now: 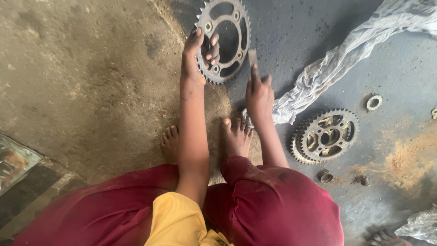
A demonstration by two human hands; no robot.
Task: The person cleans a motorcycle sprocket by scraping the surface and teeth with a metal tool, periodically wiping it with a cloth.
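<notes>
My left hand (200, 52) grips a large toothed sprocket (226, 38) by its lower left rim, fingers hooked through one of its cut-outs, and holds it on edge over the floor. My right hand (258, 93) pinches a small flat grey piece (252, 58) and keeps it next to the sprocket's right side. Both of my bare feet (236, 136) rest on the concrete floor between my arms, above my dark red trousers.
Stacked sprockets (325, 135) lie on the dark oily floor at the right. A dirty white cloth (346, 54) trails from the top right toward my right hand. A ring washer (374, 102), small bushings (326, 176) and a plastic bag (421, 225) lie nearby. Another person's toes (384, 238) show at the bottom.
</notes>
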